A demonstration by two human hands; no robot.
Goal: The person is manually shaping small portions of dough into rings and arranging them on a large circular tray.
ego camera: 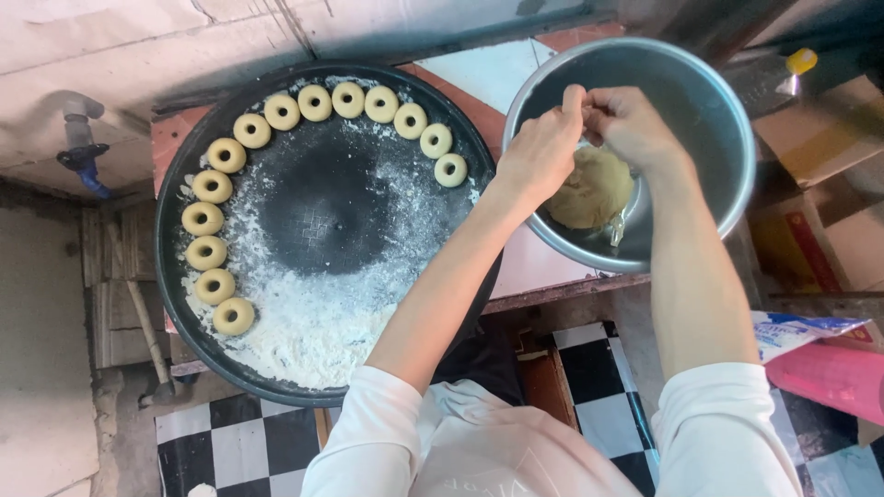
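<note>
while both hands meet over the metal bowl, the left hand and right hand pinch a small bit above the dough lump; dough rings line the black tray rim, its floured middle open; a blue-white packet lies at right.

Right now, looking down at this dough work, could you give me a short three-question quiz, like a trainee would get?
1. True or false: both hands are over the metal bowl.
2. Where do the dough rings lie on the round black tray? A) piled at the centre B) in an arc along the rim C) in the bowl
3. What white powder covers part of the tray?

Key:
1. True; left hand and right hand meet above the dough lump.
2. B
3. Flour, it seems.
</note>
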